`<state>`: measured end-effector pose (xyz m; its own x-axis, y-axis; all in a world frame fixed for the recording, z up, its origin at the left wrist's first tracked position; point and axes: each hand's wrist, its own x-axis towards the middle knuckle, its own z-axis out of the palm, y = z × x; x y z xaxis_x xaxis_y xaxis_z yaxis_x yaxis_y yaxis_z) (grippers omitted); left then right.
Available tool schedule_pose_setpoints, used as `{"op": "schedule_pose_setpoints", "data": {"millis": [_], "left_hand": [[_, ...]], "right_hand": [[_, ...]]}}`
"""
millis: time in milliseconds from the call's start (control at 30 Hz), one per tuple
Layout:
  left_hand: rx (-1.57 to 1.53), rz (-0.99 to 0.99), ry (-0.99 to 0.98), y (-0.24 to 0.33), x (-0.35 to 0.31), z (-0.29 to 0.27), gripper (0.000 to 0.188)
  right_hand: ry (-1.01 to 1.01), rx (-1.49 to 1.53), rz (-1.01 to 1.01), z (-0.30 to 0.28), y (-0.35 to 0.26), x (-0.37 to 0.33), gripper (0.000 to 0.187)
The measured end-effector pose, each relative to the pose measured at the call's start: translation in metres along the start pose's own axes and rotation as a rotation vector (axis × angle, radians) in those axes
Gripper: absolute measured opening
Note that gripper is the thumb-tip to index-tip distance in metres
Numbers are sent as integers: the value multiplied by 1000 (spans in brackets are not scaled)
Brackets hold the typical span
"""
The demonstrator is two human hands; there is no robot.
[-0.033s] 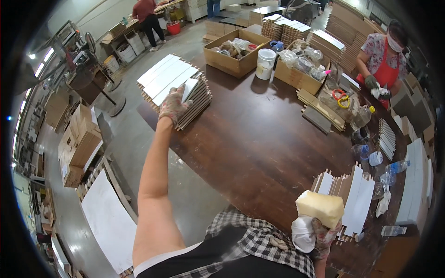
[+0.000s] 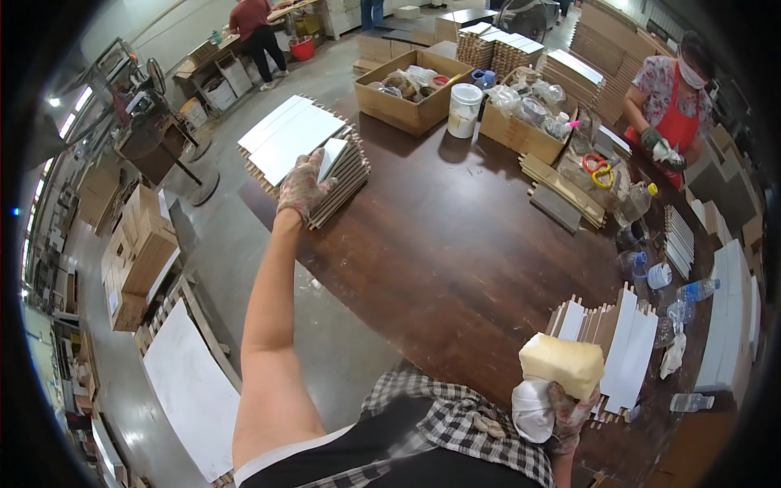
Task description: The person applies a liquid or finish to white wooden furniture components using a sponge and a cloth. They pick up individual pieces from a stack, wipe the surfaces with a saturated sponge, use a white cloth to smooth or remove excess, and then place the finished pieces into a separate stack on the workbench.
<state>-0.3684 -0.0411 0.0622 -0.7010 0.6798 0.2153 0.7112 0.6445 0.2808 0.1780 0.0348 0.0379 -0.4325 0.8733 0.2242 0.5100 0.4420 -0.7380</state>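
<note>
At the table's far left, a stack of white boards (image 2: 281, 134) has brown, stepped edges. My left hand (image 2: 303, 187), in a patterned glove, is closed on the near end of a white board (image 2: 332, 156) that sits askew on top. My left arm is stretched out. Close to my body on the right, my gloved right hand (image 2: 568, 415) grips a pale yellow sponge (image 2: 561, 364), with a bunched white cloth (image 2: 533, 411) against it. Its fingers are partly hidden behind these. Beside this hand lies a fanned pile of white and brown strips (image 2: 622, 350).
Across the brown table (image 2: 439, 236) stand a cardboard box (image 2: 407, 112), a white tub (image 2: 464, 112) and a second filled box (image 2: 521, 134). Scissors (image 2: 600, 175) and several plastic bottles (image 2: 634, 205) line the right. A co-worker (image 2: 671, 114) in a red apron stands beyond.
</note>
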Motion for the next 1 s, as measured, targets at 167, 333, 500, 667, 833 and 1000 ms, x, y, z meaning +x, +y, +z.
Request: {"op": "schedule_pose_setpoints", "data": {"millis": [167, 333, 500, 667, 833, 1000], "left_hand": [[19, 90, -21, 0, 0, 33, 62], [65, 140, -99, 3, -13, 111, 66], [291, 21, -72, -5, -2, 149, 56], [402, 23, -34, -4, -17, 167, 58], [380, 72, 2, -22, -9, 182, 59], [58, 293, 201, 13, -13, 192, 50]], "right_hand": [[-26, -3, 44, 5, -8, 3, 72], [-46, 11, 73, 12, -17, 1, 71], [9, 183, 69, 15, -34, 5, 49], [69, 96, 44, 13, -36, -2, 49], [53, 190, 136, 10, -46, -4, 52], [259, 706, 363, 0, -48, -10, 55]]}}
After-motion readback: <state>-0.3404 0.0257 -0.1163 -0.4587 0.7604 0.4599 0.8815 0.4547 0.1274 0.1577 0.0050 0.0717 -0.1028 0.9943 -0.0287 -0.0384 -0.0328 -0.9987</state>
